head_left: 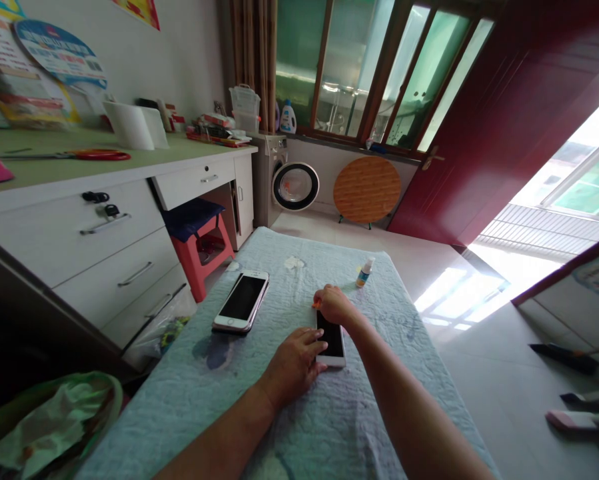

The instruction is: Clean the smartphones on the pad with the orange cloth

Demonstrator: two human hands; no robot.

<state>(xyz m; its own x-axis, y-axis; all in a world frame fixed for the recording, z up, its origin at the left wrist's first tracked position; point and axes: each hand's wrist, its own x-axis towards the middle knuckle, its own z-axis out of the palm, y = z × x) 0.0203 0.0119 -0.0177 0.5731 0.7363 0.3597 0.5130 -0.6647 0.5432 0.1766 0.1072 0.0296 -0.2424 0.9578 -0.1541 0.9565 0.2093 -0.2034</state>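
Note:
A white-framed smartphone (332, 341) with a dark screen lies face up on the pale blue quilted cover. My left hand (299, 360) grips its lower left side, fingertips over the edge and thumb near the bottom corner. At the phone's upper end, my right hand (335, 304) is closed around a small orange piece (316, 304), perhaps cloth; most of it is hidden by the fingers. To the left, another white smartphone (242, 299) rests on top of a dark-edged, flat object. A small spray bottle (364, 273) stands upright beyond my right hand.
The quilted cover (379, 427) spreads over the surface before me. A desk with drawers (129, 240) runs along the left, a red stool (204, 253) beside it. A waste bin (112, 400) sits at lower left. An open washing machine (269, 180) and round wooden tabletop (367, 189) are behind.

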